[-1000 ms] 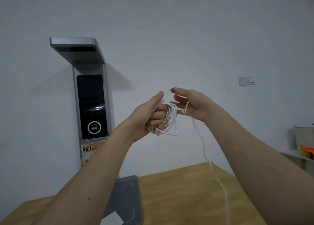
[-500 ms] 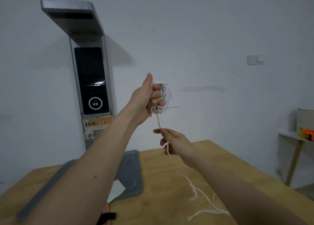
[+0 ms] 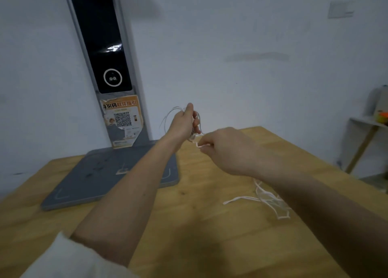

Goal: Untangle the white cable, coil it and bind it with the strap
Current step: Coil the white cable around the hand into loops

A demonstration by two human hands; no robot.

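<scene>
My left hand is raised above the wooden table and grips a bundle of white cable loops that stick out to its left and right. Just below and to the right, my right hand pinches a short bend of the same cable close to the left hand. The loose rest of the white cable lies in a tangle on the table under my right forearm. No strap is visible in this view.
A grey scanner stand with a dark screen and an orange sticker rises at the back left, its flat grey base lying on the table. A white shelf with small objects stands at the far right by the wall.
The view has tilted down. My left hand with the loops has come lower, and my right hand has risen along the cable to pinch it right beside the left hand.
</scene>
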